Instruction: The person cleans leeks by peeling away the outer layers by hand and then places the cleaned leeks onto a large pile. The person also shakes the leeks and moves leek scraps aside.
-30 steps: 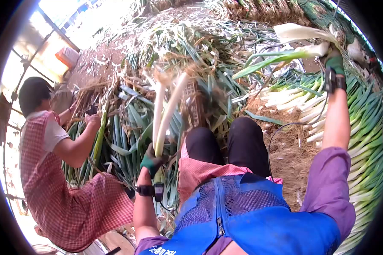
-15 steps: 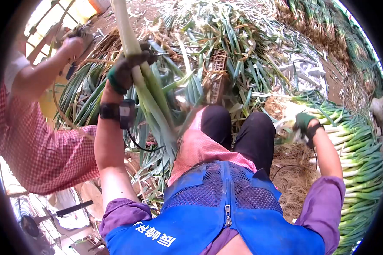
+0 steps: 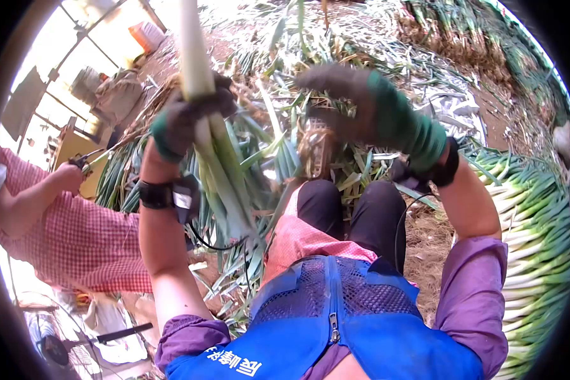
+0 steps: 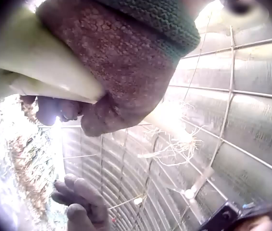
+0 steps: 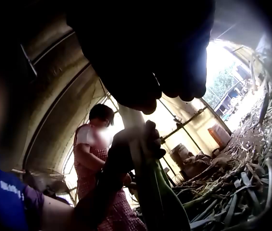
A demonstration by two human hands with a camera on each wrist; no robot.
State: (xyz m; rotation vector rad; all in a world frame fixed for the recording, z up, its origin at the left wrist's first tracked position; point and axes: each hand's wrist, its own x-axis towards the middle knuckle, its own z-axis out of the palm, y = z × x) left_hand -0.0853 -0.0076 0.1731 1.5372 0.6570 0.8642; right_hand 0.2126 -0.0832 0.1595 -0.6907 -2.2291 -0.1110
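Observation:
My gloved left hand (image 3: 193, 120) grips a thick-stemmed green onion (image 3: 195, 54) around its shank. The white part points up and the green leaves hang below the fist. In the left wrist view, stringy roots (image 4: 179, 142) show beyond the glove. My gloved right hand (image 3: 377, 114) is raised over my knees, a short way right of the onion, its fingers extended with nothing in them. The left wrist view shows this same hand (image 4: 85, 204) with fingers loosely bent. Dark fingers (image 5: 145, 72) overlap the onion in the right wrist view.
A row of cleaned green onions (image 3: 522, 253) runs along my right side. Leafy scraps and a slotted crate (image 3: 320, 149) lie ahead of my knees. Another person in a checked apron (image 3: 95, 240) works at the left. Bundled onions (image 3: 468, 44) stand at the far right.
My right hand held leafy matter at the far right, dropped to the cleaned row, then swung left and up, now empty. My left hand rose with the onion, then stayed nearly still.

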